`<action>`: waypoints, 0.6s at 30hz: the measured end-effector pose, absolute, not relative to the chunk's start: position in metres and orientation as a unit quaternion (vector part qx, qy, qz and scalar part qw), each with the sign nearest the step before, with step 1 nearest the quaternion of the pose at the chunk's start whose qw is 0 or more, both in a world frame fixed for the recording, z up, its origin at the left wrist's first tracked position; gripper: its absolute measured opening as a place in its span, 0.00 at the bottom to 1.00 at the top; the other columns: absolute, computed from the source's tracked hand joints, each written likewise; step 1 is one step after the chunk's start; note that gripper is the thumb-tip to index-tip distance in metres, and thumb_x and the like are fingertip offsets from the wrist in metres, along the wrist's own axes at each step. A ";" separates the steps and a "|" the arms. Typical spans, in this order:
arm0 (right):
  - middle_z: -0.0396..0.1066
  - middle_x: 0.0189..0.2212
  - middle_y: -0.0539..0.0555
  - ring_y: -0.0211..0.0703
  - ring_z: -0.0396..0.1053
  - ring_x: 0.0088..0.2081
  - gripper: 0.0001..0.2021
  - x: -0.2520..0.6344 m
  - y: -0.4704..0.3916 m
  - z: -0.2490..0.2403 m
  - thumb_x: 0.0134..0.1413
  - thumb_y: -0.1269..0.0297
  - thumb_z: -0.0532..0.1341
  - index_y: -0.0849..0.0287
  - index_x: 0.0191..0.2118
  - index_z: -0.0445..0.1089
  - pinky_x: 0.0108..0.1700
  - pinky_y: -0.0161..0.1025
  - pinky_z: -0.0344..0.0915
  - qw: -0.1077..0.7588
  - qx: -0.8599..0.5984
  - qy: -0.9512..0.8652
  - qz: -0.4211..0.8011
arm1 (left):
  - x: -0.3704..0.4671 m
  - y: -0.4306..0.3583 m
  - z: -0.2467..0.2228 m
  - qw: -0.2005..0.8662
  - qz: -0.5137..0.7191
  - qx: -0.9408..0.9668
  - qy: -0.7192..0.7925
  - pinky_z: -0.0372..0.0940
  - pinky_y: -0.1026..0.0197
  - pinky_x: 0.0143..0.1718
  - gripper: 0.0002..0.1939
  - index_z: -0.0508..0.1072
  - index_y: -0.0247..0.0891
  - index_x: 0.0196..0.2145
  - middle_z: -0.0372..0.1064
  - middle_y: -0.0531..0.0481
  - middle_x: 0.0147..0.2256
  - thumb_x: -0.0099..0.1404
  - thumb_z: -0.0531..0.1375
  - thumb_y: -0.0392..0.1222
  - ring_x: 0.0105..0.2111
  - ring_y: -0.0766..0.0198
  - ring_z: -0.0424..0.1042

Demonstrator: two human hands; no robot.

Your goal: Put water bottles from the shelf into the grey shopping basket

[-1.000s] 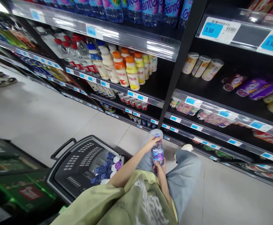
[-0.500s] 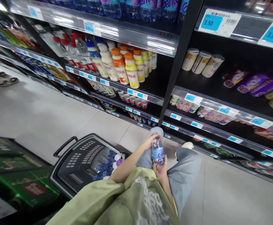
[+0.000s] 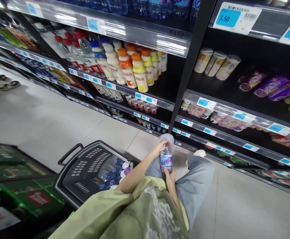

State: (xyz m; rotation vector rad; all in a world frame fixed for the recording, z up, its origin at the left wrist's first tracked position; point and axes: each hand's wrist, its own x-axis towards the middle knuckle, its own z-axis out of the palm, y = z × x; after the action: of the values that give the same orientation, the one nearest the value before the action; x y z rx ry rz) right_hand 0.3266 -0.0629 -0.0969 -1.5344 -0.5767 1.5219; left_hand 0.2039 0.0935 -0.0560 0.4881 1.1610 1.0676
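Observation:
Between my two hands stands a clear water bottle (image 3: 166, 157) with a blue and purple label, roughly upright over my lap. My left hand (image 3: 161, 146) is closed around its top by the cap. Below, my right hand (image 3: 169, 175) grips the base with the thumb on the front. To my left, a dark grey shopping basket (image 3: 85, 166) holds several bottles (image 3: 113, 174) with blue and white ends.
Shelves in front carry milk drink bottles (image 3: 140, 73), paper-wrapped cups (image 3: 228, 67) and purple cans (image 3: 271, 86). Green drink cases (image 3: 35, 199) are stacked at the lower left. Another person's foot (image 3: 5, 83) shows at the far left.
The bottle has been turned in my hands, so more of the purple lettering faces me. My right hand has shifted from beside the base to its front. The basket stays put.

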 end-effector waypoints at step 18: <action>0.73 0.54 0.71 0.66 0.74 0.56 0.23 0.344 -0.067 -0.118 0.67 0.56 0.66 0.62 0.61 0.74 0.58 0.60 0.73 0.519 -0.703 -0.456 0.170 | 0.214 0.089 -0.054 0.674 0.500 0.198 0.506 0.73 0.54 0.38 0.24 0.73 0.38 0.29 0.79 0.41 0.30 0.46 0.78 0.55 0.33 0.51 0.81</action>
State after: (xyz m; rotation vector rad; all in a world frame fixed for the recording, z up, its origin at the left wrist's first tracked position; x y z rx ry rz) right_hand 0.3441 -0.0670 -0.1177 -1.6854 -1.0929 0.4087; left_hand 0.2136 0.0889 -0.0535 0.4451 1.1386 1.1249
